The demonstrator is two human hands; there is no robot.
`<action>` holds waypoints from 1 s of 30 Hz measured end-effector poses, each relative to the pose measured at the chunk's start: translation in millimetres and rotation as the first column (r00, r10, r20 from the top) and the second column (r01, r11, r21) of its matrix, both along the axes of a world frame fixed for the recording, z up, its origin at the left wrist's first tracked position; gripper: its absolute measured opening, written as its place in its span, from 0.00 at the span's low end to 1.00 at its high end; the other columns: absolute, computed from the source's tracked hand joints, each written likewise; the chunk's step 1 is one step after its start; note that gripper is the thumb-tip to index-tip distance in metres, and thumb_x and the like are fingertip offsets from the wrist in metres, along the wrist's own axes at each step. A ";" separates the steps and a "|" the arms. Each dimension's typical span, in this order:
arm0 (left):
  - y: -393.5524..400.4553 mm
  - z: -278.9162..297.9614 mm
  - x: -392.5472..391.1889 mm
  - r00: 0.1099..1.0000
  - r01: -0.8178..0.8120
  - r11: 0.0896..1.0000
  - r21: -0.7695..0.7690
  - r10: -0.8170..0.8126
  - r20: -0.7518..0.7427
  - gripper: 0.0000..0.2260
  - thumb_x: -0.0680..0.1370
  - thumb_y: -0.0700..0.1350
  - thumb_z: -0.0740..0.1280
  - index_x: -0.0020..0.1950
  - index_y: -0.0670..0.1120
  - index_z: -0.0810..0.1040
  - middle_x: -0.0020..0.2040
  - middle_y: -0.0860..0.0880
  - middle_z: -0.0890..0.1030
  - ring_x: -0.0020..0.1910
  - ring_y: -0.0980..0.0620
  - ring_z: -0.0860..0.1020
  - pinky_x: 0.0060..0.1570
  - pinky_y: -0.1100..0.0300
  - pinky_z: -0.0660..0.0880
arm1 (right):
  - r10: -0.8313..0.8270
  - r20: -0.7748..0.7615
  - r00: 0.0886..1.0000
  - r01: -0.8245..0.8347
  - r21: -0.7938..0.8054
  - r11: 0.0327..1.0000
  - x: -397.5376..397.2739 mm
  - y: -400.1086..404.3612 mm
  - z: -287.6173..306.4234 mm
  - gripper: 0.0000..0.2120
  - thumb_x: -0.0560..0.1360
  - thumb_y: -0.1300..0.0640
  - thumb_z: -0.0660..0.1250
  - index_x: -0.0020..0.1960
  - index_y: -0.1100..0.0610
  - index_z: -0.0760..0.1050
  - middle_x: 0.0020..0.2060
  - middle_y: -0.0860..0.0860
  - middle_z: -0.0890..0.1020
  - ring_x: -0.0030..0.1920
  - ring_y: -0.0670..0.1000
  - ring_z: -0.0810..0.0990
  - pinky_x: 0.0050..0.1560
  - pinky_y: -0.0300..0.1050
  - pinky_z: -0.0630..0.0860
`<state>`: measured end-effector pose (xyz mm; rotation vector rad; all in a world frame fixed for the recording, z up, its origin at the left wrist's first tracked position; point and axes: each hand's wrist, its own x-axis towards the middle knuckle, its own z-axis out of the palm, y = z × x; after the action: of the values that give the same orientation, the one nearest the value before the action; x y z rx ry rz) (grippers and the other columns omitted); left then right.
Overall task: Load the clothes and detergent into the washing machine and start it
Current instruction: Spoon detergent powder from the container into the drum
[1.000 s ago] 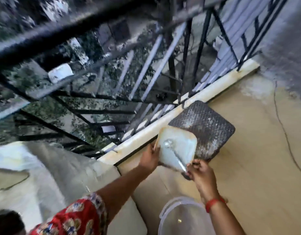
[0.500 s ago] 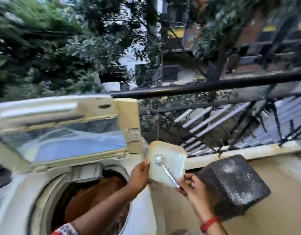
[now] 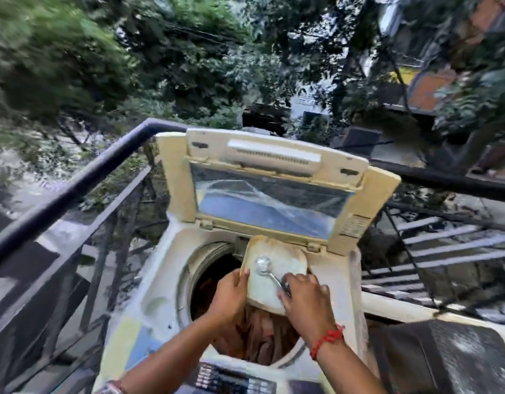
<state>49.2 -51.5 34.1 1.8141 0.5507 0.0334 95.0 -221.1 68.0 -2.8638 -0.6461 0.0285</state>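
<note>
A yellowed top-load washing machine [image 3: 160,285] stands in front of me with its lid [image 3: 274,191] propped upright. Brownish clothes [image 3: 257,336] lie inside the drum. Over the drum opening I hold a cream square detergent container [image 3: 285,260], tilted toward me. My left hand [image 3: 228,294] grips its left edge. My right hand [image 3: 305,302] pinches the handle of a metal spoon [image 3: 263,265] whose bowl rests inside the container. The control panel [image 3: 231,379] runs along the near edge, partly hidden by my arms.
A dark metal railing [image 3: 83,180] wraps around the machine on the left and behind. A dark grey textured stool [image 3: 450,356] stands at the lower right beside a pale ledge [image 3: 393,308]. Trees and buildings lie beyond the railing.
My view has swung left from the floor and stool to the machine. Both hands have carried the container and spoon from beside the machine to over the open drum.
</note>
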 end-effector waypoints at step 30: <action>90.8 16.5 -29.9 0.967 -0.226 0.971 -0.074 0.233 0.102 0.10 0.84 0.47 0.53 0.53 0.52 0.73 0.44 0.57 0.78 0.43 0.63 0.76 0.41 0.63 0.71 | -0.030 -0.160 0.987 0.075 0.281 0.957 -73.2 121.4 5.9 0.10 0.69 0.54 0.64 0.36 0.56 0.82 0.30 0.53 0.80 0.32 0.53 0.80 0.34 0.42 0.72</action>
<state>19.3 39.4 50.6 1.6702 0.6733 0.2701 21.8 -99.7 73.9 -2.5668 -0.4973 0.1356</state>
